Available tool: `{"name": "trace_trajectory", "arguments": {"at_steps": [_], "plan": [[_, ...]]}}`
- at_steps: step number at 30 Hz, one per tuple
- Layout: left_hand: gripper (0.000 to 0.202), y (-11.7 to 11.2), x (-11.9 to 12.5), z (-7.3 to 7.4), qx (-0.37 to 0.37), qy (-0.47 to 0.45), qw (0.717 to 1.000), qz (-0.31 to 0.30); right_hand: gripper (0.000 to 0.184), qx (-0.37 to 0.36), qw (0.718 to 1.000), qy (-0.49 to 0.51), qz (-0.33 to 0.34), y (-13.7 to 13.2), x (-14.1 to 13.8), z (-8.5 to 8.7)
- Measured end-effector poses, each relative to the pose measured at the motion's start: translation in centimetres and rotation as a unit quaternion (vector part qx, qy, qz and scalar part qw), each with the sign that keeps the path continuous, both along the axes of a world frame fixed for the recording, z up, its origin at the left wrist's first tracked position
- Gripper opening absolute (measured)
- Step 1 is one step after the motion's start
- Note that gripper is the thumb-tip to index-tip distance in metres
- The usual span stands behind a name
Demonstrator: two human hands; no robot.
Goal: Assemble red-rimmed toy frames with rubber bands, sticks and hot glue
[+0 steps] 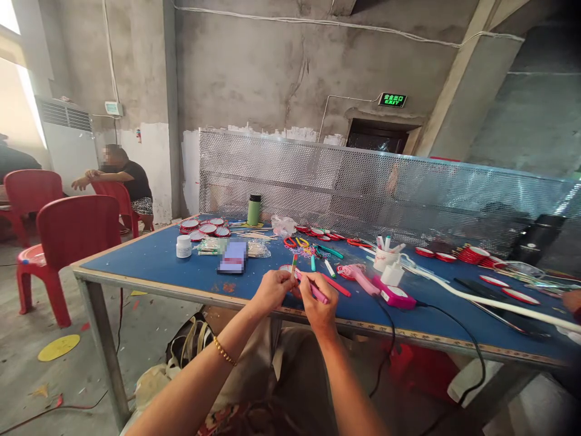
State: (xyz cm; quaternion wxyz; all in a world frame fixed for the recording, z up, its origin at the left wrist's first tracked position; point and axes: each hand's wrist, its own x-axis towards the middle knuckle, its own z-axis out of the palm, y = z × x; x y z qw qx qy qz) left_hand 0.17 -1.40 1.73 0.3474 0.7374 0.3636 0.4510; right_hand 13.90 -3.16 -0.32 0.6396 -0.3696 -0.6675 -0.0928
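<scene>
Near the table's front edge, my left hand (pixel 274 289) is closed on a thin wooden stick (pixel 294 265) that points up and has red and green at its top. My right hand (pixel 321 306) is wrapped round a pink marker (pixel 319 295), its front end close to the stick. Whether the marker touches the stick I cannot tell. Just behind the fingers lies part of a red-rimmed white disc, mostly hidden. A teal marker (pixel 313 263), a white marker with a green end (pixel 329 268) and a red pen-like stick (pixel 338 286) lie beyond my right hand.
On the blue table (pixel 149 266) stand a white jar (pixel 184 247), a green bottle (pixel 254 210) and a cup of markers (pixel 385 257). A phone (pixel 233 257), pliers (pixel 330 251), a pink glue gun (pixel 363 278) with cable and red-rimmed discs (pixel 207 229) lie about. A person sits far left.
</scene>
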Motion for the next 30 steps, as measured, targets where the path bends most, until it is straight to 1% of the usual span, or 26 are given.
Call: {"name": "trace_trajectory", "arguments": {"at_steps": [7,12,19,24,30], "plan": [[0.035,0.06,0.01,-0.04,-0.005,0.006,1.000,0.000,0.016,0.000,1.000,0.004,-0.006,0.21,0.16,-0.17],[0.031,0.06,0.06,-0.07,-0.010,-0.008,1.000,-0.011,0.015,-0.009,1.000,0.029,0.001,0.15,0.23,-0.06],[0.033,0.24,0.07,-0.29,0.003,-0.012,1.000,-0.006,0.014,0.009,1.000,0.015,0.005,-0.13,0.05,0.06],[0.033,0.48,0.05,-0.49,0.017,-0.004,1.000,-0.004,0.016,0.003,1.000,0.009,0.005,-0.21,-0.07,0.14],[0.031,0.36,0.06,-0.40,0.009,-0.017,1.000,-0.007,0.016,-0.001,1.000,0.004,0.005,-0.23,-0.04,0.10]]}}
